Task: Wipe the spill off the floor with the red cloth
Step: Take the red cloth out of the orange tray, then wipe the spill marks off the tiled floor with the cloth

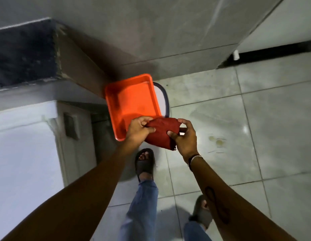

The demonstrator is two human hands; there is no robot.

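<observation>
The red cloth is bunched up in the air at mid-frame, held between both hands. My left hand pinches its left side and my right hand grips its right lower edge. A yellowish spill stains the pale floor tile to the right of my right hand, well below the cloth. Just behind my left hand an orange plastic tray rests on a stool, its near corner covered by my fingers.
The tray sits on a white stool with a dark rim against a grey wall corner. A white cabinet stands at the left. My feet in dark sandals stand on the tiled floor.
</observation>
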